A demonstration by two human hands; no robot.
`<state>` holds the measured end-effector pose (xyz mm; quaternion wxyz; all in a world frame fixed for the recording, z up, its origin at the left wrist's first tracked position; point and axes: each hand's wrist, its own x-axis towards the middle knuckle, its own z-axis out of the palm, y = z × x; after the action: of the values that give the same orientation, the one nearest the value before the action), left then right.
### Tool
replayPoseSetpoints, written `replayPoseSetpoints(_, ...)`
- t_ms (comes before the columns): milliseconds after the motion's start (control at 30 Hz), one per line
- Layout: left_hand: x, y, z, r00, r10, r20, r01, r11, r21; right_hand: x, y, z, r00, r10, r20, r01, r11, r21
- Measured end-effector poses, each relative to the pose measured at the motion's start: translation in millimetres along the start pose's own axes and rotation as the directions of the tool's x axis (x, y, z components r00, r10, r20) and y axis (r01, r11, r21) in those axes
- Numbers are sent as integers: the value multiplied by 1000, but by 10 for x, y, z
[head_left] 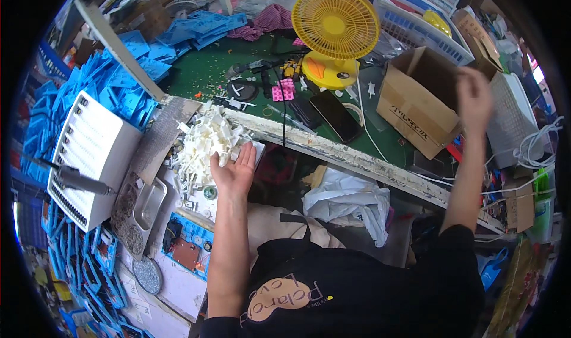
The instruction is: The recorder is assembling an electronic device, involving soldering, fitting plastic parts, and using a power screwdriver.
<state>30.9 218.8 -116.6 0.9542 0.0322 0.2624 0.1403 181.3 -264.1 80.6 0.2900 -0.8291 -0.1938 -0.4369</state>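
My left hand [235,170] is palm up with its fingers stretched out, at the near edge of a heap of small white plastic parts [209,134]. I see nothing lying in the palm. My right hand [474,100] is raised at the right side of an open cardboard box [416,109], smeared by motion. Its fingers look bent, and whether anything is between them does not show. The inside of the box is mostly dark. Just below the heap, a blue plastic housing [189,246] with brown and black parts inside lies on the white work surface.
A yellow fan [334,26], a black phone [336,117] and pink blocks [284,90] stand or lie on the green table. Left are a white rack [98,151], an electric screwdriver [83,180], a metal tray [150,204] and stacked blue plastic parts [119,94]. White cables run along the right.
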Motion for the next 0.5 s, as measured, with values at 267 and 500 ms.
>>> replayPoseSetpoints(267,-71,-307,72,999,-49,3,49,997,52,-632,500,2294,581,521,626,-79,801,-593)
replayPoseSetpoints(500,-210,-177,57,1000,-24,-13,24,998,65,-744,1157,2405,699,474,536,-55,783,-620)
